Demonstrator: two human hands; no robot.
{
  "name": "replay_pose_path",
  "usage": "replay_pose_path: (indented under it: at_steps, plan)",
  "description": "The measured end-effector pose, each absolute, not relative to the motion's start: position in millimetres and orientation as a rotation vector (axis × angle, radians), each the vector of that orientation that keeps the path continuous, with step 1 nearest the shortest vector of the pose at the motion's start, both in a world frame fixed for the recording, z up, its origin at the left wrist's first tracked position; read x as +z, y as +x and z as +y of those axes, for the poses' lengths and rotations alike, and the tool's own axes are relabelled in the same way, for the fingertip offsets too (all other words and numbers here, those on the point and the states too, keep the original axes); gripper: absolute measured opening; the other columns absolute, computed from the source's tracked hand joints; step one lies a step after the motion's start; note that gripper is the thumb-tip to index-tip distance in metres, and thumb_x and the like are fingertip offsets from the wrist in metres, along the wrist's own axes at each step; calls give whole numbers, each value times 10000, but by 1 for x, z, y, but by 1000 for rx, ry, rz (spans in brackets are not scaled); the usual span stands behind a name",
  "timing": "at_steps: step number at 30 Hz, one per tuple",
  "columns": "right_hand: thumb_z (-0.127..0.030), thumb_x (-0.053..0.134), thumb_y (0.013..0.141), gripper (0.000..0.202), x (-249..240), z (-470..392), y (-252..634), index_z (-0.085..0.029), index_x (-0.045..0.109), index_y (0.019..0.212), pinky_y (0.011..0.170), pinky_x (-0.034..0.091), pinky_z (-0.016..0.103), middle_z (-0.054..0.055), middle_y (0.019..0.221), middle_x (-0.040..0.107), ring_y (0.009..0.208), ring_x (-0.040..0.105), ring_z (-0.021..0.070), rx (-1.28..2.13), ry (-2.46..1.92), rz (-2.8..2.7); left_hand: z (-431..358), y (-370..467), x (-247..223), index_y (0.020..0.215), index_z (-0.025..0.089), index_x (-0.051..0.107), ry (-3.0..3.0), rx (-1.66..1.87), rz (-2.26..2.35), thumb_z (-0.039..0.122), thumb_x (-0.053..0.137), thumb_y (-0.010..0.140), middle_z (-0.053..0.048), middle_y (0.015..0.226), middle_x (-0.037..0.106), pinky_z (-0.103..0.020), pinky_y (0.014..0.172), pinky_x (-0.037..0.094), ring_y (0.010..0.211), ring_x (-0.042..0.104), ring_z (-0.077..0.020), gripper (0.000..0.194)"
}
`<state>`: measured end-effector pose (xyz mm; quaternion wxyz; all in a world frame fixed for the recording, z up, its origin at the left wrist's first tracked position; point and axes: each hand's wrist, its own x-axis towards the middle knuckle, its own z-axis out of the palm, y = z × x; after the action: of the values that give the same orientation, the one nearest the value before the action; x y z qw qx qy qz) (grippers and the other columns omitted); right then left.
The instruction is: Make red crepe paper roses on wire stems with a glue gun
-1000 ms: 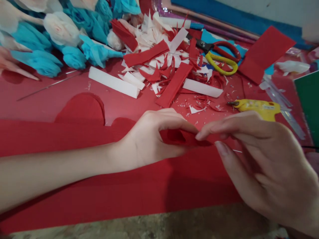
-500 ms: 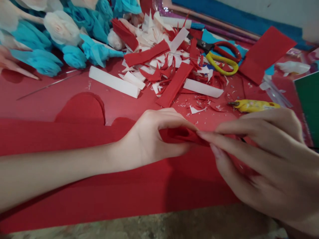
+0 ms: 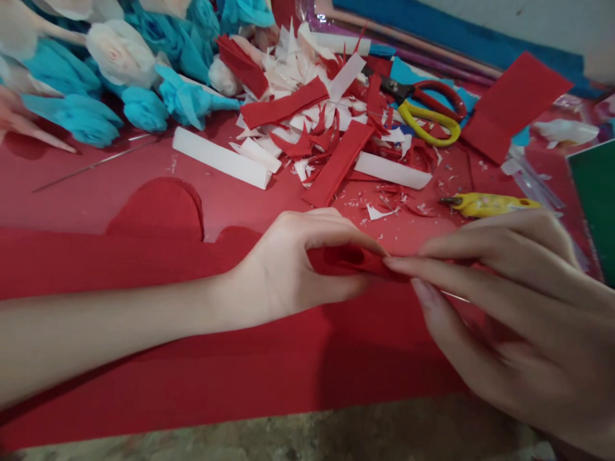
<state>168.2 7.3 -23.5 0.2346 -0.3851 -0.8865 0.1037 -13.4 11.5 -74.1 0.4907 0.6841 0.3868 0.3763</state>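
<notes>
A curled piece of red crepe paper [image 3: 353, 256] is held in my left hand [image 3: 298, 266], between the thumb below and the fingers above. It forms a small hollow roll that narrows to the right. The index finger and thumb of my right hand [image 3: 504, 307] pinch that narrow right end. Just under the right index finger shows a short length of thin pale wire or stick [image 3: 454, 296]; the rest of it is hidden by the hand. Both hands are over a large red paper sheet [image 3: 216, 378] along the table's front edge.
Rounded red cutouts [image 3: 158, 208] lie left of my hands. Behind are paper scraps [image 3: 307, 121], red-and-yellow-handled scissors [image 3: 427, 121] and a yellow tool with a metal tip [image 3: 494, 204]. Blue and pale paper flowers [image 3: 120, 54] fill the back left, near a thin metal rod [image 3: 91, 165].
My right fingers have slid slightly right along the paper's narrow end, the thumb a little farther from the index finger. More of the thin pale wire or stick shows. My left hand stays still.
</notes>
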Motion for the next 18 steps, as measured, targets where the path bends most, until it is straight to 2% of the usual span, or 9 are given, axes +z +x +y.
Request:
replay_pose_path:
  at_steps: [4,18]
  plan:
    - [-122,542,725,116,-24,8,168,-204,597,786,648,378,343,32,765,605,700,496,162,301,-1123,-2400,12,-13,-74,812,202,649,1635,912,929,97,646,673,-20,815,675,-271,707,502,766,611,-161,174]
    - [-110,551,706,148,-17,8,171,-219,604,791,623,403,318,14,747,602,659,498,147,333,-1075,-2413,12,-13,-75,828,194,652,1587,921,919,134,643,708,-13,819,672,-256,702,499,775,609,-154,135]
